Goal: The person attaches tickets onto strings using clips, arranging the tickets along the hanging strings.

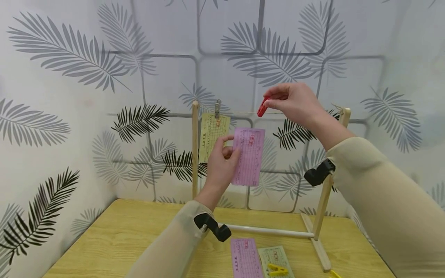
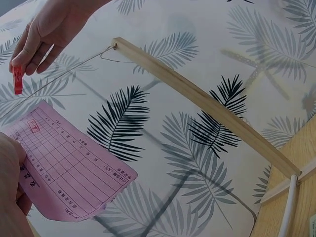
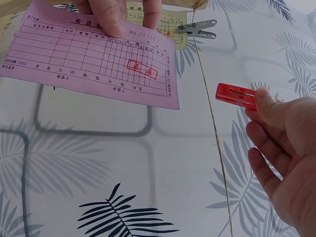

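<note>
My left hand pinches a pink receipt slip by its left edge, just below the string. The thumb lies across the slip's printed face in the right wrist view. Up by the string, my right hand holds a red clothespin between thumb and fingers. In the right wrist view that clothespin stands apart from both string and slip. Left of the pink slip, a yellow receipt slip hangs from the string under a grey clothespin.
A wooden frame post stands at left, another post at right, with a white rod between them low down. On the table lie a second pink slip, a pale green slip and a yellow clothespin.
</note>
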A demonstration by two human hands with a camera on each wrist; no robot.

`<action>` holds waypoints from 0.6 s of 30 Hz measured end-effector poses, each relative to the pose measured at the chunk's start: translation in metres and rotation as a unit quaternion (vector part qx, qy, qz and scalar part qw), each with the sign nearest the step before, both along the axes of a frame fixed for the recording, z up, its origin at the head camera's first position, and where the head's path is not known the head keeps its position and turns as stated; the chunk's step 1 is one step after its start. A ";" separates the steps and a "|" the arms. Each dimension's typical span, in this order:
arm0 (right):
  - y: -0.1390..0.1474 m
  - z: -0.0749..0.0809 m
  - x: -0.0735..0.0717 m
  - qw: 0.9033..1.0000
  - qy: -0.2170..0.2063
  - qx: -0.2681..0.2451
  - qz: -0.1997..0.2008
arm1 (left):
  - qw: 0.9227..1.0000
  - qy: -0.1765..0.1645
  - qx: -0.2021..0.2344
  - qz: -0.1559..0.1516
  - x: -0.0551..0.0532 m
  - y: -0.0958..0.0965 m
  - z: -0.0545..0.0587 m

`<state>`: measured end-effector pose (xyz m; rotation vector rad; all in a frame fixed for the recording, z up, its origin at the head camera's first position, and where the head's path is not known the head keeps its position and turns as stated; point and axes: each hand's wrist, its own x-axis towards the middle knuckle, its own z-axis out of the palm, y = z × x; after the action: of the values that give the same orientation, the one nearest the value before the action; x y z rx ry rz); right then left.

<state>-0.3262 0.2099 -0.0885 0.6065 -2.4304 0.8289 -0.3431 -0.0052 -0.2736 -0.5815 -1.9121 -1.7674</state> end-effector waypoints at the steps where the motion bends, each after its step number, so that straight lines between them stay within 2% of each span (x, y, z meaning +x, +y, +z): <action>1: -0.001 0.001 -0.001 1.000 0.003 0.003 -0.003 | 1.000 0.001 0.000 -0.001 -0.001 0.001 0.000; 18: -0.020 0.009 -0.017 0.999 0.001 0.023 -0.024 | 1.000 0.019 -0.001 0.015 -0.012 0.006 0.010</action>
<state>-0.3433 0.1898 -0.0797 0.5642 -2.4587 0.7550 -0.3556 0.0010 -0.2639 -0.5797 -1.8880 -1.7237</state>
